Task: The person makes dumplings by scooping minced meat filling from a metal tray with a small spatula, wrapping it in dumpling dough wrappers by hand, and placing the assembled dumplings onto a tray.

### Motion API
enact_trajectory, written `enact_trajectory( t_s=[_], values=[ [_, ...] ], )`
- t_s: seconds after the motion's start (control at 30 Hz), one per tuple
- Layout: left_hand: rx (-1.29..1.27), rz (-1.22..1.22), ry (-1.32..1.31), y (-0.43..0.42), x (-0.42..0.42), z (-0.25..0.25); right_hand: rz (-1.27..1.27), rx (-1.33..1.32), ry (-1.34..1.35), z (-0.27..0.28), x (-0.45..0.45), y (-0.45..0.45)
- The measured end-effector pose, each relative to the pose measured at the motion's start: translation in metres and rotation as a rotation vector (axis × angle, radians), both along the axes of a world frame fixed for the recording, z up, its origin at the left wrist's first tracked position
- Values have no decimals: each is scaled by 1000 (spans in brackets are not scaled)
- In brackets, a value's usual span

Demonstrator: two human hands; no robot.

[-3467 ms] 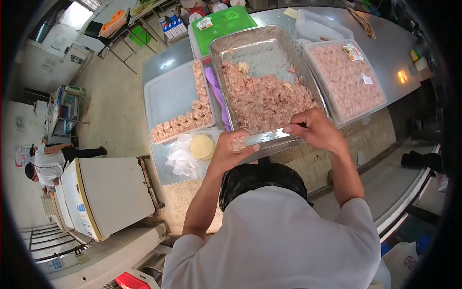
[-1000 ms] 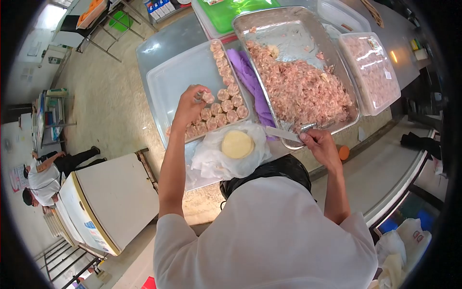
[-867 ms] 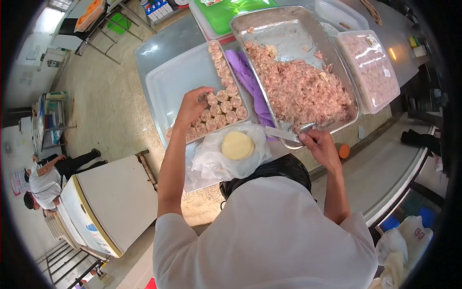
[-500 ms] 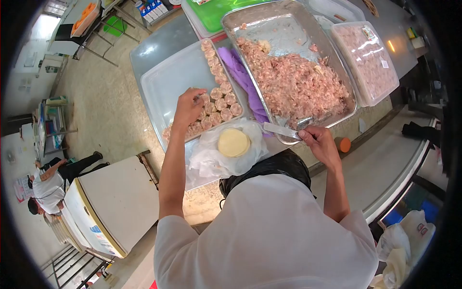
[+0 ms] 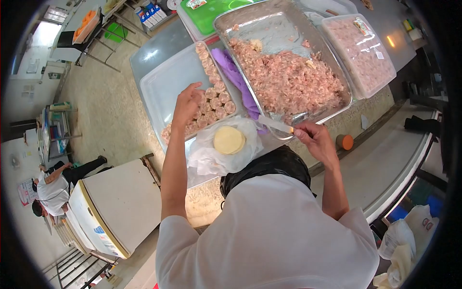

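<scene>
My left hand (image 5: 186, 102) hovers over a plastic tray (image 5: 159, 79), its index finger stretched out and nothing visible in it. Rows of small round meat dumplings (image 5: 210, 107) lie beside it, along the tray's right and near sides. My right hand (image 5: 315, 138) grips the handle of a flat spreading knife (image 5: 276, 125), its blade over the near edge of a metal pan (image 5: 269, 12). Minced meat (image 5: 293, 82) fills much of that pan. Round pale wrappers (image 5: 229, 139) are stacked on a white plastic bag (image 5: 199, 156) near the table's front edge.
A purple cloth (image 5: 236, 79) lies between tray and pan. A lidded box of meat (image 5: 358, 53) stands right of the pan, a green-lidded box (image 5: 211, 14) behind. Another person (image 5: 53, 190) is at far left, past a white freezer (image 5: 118, 202). An orange-topped container (image 5: 345, 141) stands below the table's right part.
My left hand has set a dumpling among the others in the tray and let go, and its fingers have spread. My right hand still holds the knife, now at a slightly different angle.
</scene>
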State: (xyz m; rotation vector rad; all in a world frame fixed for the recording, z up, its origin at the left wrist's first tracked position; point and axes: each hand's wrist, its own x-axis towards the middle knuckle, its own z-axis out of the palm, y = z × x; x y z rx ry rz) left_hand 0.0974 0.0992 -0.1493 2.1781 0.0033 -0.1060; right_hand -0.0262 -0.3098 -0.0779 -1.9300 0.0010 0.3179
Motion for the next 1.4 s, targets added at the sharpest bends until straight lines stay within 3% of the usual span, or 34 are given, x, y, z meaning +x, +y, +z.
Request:
enact_trajectory(
  t_s=[0.07, 0.17, 0.23, 0.27, 0.3, 0.4, 0.5, 0.6, 0.7, 1.0, 1.07, 1.1, 1.17, 1.2, 1.27, 1.33, 1.4],
  values=[
    [241, 91, -202, -15, -11, 5, 13, -5, 32, 3, -3, -5],
    [48, 202, -73, -57, -59, 48, 9, 62, 74, 1, -9, -12],
    [293, -68, -155, -80, -106, 28, 53, 153, 129, 3, -9, -14],
    [383, -91, 169, -102, -123, 51, 95, 212, 176, 7, -9, -11],
    [481, -65, 69, -113, -134, 46, 135, 272, 225, 9, -8, -8],
    [312, 61, 55, -108, -141, 24, 315, 151, 174, -7, -11, 11],
    [96, 85, 101, -95, -144, 19, 397, 361, 226, -30, -20, 41],
    [-4, 117, 127, -89, -151, 20, 388, 408, 342, -35, -14, 74],
    [-63, 156, 137, -94, -157, 19, 348, 285, 42, -84, -13, 107],
    [-118, 297, 143, -92, -176, 16, 271, 41, -159, -97, 1, 145],
    [-173, 322, 39, -86, -180, 2, 235, 104, -199, -112, 2, 153],
    [-236, 394, 42, -86, -180, 4, 259, 111, -136, -110, 2, 153],
    [-702, 564, -225, -72, -183, -12, 218, 170, -207, -104, -2, 149],
    [-904, 687, -280, -66, -175, -6, 206, 131, -229, -103, 1, 148],
    [-1333, 709, -290, -62, -171, 25, 173, 50, -227, -107, -6, 143],
    [-1287, 778, -373, -48, -165, 28, 246, -24, -297, -112, -12, 135],
    [0, 644, -288, -40, -178, 28, 328, 48, -189, -93, -26, 113]
  ],
)
